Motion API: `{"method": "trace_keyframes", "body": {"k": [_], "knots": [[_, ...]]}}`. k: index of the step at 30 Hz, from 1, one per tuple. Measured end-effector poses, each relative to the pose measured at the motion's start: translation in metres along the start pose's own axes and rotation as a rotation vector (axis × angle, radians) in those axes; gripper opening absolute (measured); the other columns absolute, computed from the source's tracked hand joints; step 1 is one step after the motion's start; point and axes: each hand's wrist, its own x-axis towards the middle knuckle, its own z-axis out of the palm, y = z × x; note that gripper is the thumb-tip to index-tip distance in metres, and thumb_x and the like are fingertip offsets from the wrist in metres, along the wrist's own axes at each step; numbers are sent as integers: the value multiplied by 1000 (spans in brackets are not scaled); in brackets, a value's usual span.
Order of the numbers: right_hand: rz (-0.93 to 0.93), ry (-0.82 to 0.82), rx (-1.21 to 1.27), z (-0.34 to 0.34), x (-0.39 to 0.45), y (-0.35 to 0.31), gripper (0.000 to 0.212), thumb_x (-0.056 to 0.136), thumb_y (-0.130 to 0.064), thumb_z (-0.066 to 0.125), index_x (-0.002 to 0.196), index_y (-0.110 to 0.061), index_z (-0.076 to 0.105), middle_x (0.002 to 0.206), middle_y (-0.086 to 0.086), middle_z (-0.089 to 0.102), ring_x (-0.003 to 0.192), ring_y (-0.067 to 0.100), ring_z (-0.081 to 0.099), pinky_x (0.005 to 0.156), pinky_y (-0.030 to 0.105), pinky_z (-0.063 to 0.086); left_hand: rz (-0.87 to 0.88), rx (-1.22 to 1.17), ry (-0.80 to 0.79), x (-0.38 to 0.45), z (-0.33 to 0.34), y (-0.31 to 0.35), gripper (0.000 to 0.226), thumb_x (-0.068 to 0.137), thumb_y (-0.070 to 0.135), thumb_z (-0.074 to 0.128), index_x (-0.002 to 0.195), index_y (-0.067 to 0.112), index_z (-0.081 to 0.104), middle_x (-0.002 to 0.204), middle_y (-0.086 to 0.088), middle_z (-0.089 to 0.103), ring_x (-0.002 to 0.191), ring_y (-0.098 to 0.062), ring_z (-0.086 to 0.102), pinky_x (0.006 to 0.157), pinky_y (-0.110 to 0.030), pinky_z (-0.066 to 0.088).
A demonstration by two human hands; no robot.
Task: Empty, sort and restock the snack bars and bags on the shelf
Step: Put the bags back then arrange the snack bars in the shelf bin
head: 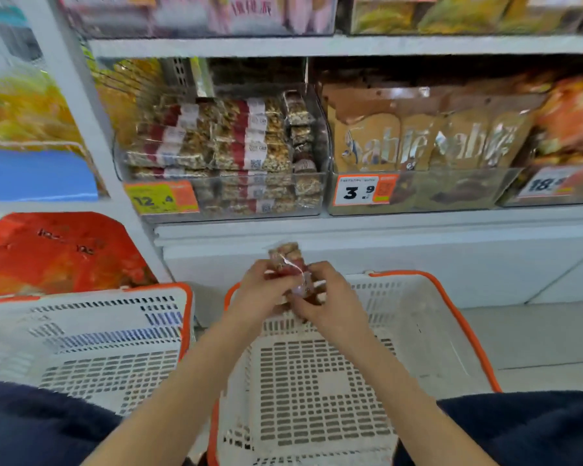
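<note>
The person holds one clear-wrapped nut-and-seed snack bar with a dark red label band (pixel 288 264) in both hands, above the far end of the white perforated plastic basket with an orange rim (pixel 428 317) that stands on the floor in front of them. The left hand (pixel 261 290) has its fingers curled round the bar's left side; the right hand (pixel 320 297) pinches the lower, crinkled end of the wrapper. The picture is blurred here, so whether there is a second bar behind the first cannot be told. The bar's matching stock lies stacked in the clear plastic shelf bin with a yellow price tag (pixel 223 156), directly above and well apart from the hands. A second white perforated basket with an orange rim (pixel 91 334) stands just beside the first, to the left. The brown "Sablé" biscuit bags (pixel 414 142) occupy the neighbouring clear bin to the right. The step in hand appears to be checking or squaring the bar before it is placed. To do it well, support the bar along its length rather than by the wrapper seam alone, since the film may tear or slip. Keep the label band facing one way, matching the stacked bars. Keep one kind of item to each basket.
</note>
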Motion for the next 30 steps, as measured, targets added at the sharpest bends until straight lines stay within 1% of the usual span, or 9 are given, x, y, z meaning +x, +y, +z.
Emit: {"method": "trace_keyframes", "body": {"k": [3, 7, 10, 13, 16, 19, 23, 26, 30], "knots": [[-176, -34, -271, -19, 22, -45, 37, 80, -29, 69, 114, -21, 56, 100, -1, 62, 87, 18, 60, 70, 37, 52, 58, 38, -12, -6, -24, 52, 21, 82, 21, 72, 94, 25, 55, 93, -5, 70, 82, -18, 69, 80, -38, 57], [-252, 75, -291, -58, 61, -97, 45, 81, -28, 70, 121, -19, 52, 85, -2, 65, 67, 9, 61, 56, 25, 50, 180, 89, 22, -1, -61, 111, 23, 86, 36, 66, 102, 19, 65, 96, -1, 73, 81, -15, 72, 75, -36, 57], [-232, 237, -390, -82, 107, -129, 49, 84, -34, 67, 126, -17, 47, 93, 6, 66, 78, 20, 63, 63, 33, 52, 187, 84, 87, 7, -73, 120, 20, 89, 33, 62, 98, 17, 68, 88, -1, 74, 80, -16, 71, 74, -35, 56], [-159, 291, -662, -84, 152, -149, 34, 84, -31, 63, 109, -8, 59, 96, 11, 64, 89, 30, 61, 70, 34, 49, 262, 281, 93, 16, -70, 112, 5, 88, 22, 62, 84, 19, 62, 87, 0, 66, 85, -19, 64, 73, -32, 49], [-81, 261, -817, -67, 181, -155, 20, 83, -24, 59, 79, -6, 52, 70, 7, 51, 76, 31, 55, 62, 31, 41, 437, 641, 135, 30, -68, 111, 11, 89, 27, 59, 97, 20, 54, 89, 6, 59, 79, -13, 57, 60, -26, 44], [-37, 254, -907, -51, 194, -150, 24, 86, -25, 61, 77, -6, 49, 73, 6, 50, 75, 29, 53, 62, 31, 40, 544, 896, 260, 43, -75, 111, 17, 87, 26, 60, 100, 19, 51, 89, -1, 56, 83, -25, 57, 67, -37, 50], [-56, 234, -986, -40, 198, -126, 37, 92, -26, 51, 61, -10, 39, 61, 4, 43, 77, 30, 59, 59, 31, 38, 626, 965, 339, 54, -83, 111, 29, 86, 18, 58, 114, 14, 50, 105, -10, 54, 99, -34, 52, 77, -44, 48], [-118, 271, -1074, -36, 196, -118, 32, 99, -27, 42, 86, -4, 59, 91, 15, 59, 97, 34, 58, 64, 34, 39, 760, 1094, 409, 59, -82, 108, 34, 87, 15, 55, 120, 13, 51, 122, -10, 51, 112, -33, 43, 87, -44, 41], [-48, 148, -1186, -33, 200, -114, 33, 102, -24, 37, 122, -6, 56, 134, 20, 43, 126, 36, 37, 93, 42, 43, 954, 1354, 472, 69, -82, 100, 46, 82, 27, 62, 127, 20, 56, 140, -10, 46, 129, -36, 37, 104, -54, 30]]}}
